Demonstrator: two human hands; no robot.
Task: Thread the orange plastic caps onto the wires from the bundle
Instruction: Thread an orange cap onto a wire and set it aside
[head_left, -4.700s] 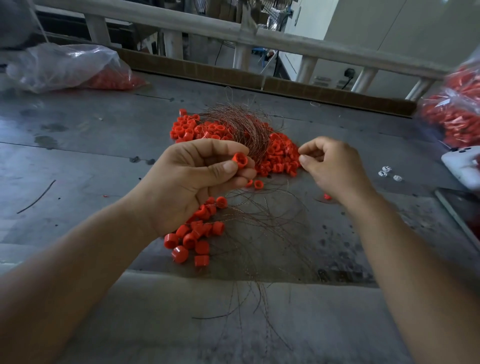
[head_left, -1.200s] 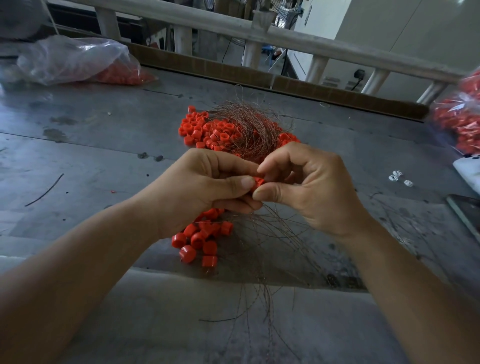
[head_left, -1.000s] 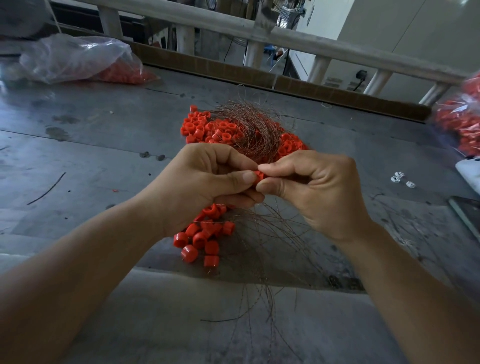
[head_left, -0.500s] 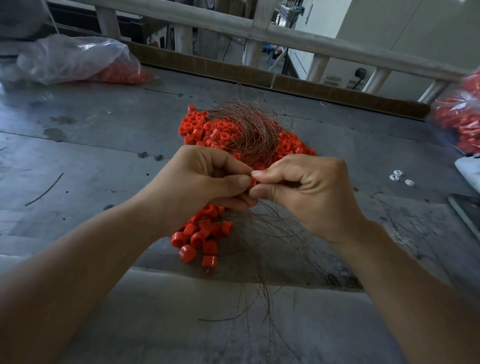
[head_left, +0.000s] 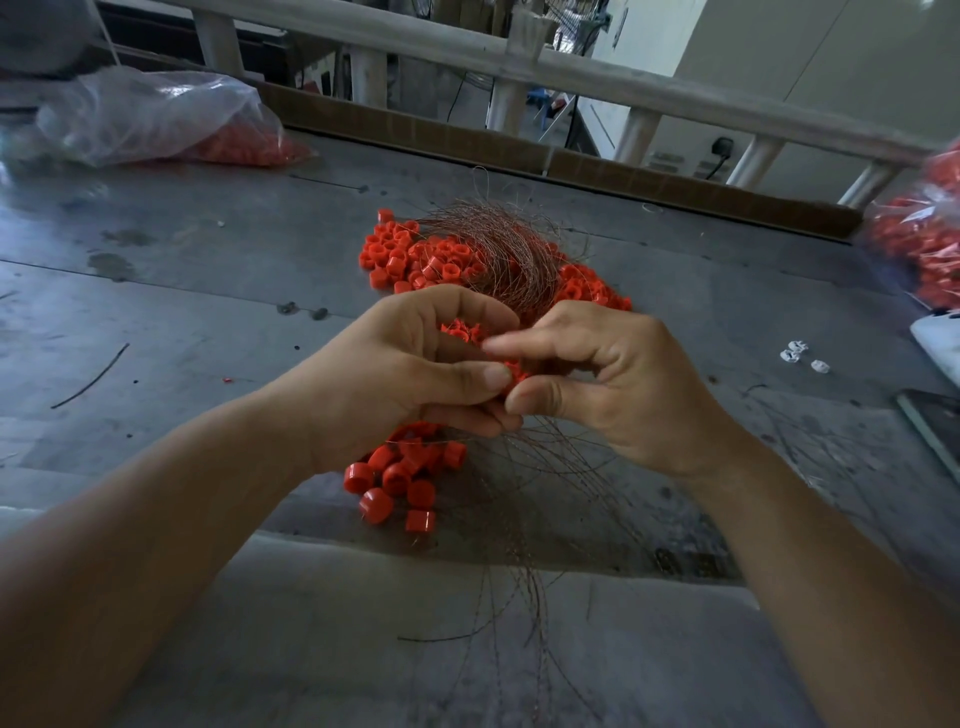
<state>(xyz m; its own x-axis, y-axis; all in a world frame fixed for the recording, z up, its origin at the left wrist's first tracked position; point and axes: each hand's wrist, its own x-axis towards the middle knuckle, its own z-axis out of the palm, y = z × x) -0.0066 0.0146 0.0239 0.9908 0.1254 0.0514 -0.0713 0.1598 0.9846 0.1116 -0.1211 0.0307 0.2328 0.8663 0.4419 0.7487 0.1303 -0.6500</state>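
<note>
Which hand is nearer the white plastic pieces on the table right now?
Right. The right hand is beside the white plastic pieces, across a strip of table. The left hand, pinching an orange cap, lies beyond the right hand, farther away.

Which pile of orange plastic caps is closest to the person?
The small cluster of orange plastic caps just below the left hand. The bigger heap lies farther back on the table, partly under the tangled brown wire bundle.
</note>
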